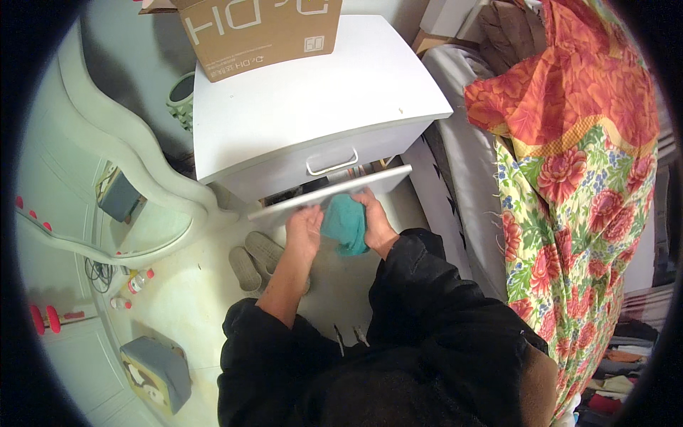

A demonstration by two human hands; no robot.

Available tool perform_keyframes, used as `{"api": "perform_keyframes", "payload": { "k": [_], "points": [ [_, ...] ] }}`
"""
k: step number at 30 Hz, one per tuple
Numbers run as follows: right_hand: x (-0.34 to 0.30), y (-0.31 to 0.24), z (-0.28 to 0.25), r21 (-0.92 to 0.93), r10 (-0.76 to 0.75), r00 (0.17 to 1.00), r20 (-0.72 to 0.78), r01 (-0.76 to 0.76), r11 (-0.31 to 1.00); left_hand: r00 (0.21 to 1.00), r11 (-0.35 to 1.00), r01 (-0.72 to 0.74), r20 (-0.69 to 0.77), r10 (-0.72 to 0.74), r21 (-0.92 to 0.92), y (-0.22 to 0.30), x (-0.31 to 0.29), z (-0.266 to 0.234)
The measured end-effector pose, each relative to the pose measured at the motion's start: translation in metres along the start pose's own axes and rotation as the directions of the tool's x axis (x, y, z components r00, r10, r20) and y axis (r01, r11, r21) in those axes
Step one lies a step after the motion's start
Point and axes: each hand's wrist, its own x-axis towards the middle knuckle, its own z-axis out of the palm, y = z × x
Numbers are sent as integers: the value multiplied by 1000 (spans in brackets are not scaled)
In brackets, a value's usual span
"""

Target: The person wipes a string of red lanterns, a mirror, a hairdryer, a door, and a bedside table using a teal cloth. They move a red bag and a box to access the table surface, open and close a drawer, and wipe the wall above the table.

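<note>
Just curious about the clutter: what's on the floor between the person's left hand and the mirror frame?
In the head view, a pair of grey slippers lies on the floor between the left hand and the mirror frame.

a single head-worn fisheye view looks steeply down from above the person's chest, facing forward toward 12 o'clock. the white nightstand (313,107) fills the upper centre, fairly near. the floor (192,299) spreads toward 8 o'clock, the floral bedspread (576,178) runs along 3 o'clock. straight edges bow near the dark round rim. no second view shares the scene.
</note>
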Motion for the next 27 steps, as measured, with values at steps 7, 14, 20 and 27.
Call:
{"api": "perform_keyframes", "payload": {
  "k": [7, 14, 20, 27],
  "points": [
    [27, -6, 23, -73, -137, 991, -1, 137, 988, 985, 944, -125, 153, 81, 305, 17, 1, 0],
    [24, -9, 13, 82, 29, 981, 191, -45, 996, 948, 847, -285, 265, 179, 449, 9, 18, -9],
    [-19, -33, -3, -290, -268, 958, 100, 286, 913, 953, 799, -101, 289, -94, 593, 10, -43, 23],
    [15, -112, -100, -781, -646, 515, 563, 77, -620, 935, 661, -123, 310, -173, 740, 2, -53, 32]
  ]
}}
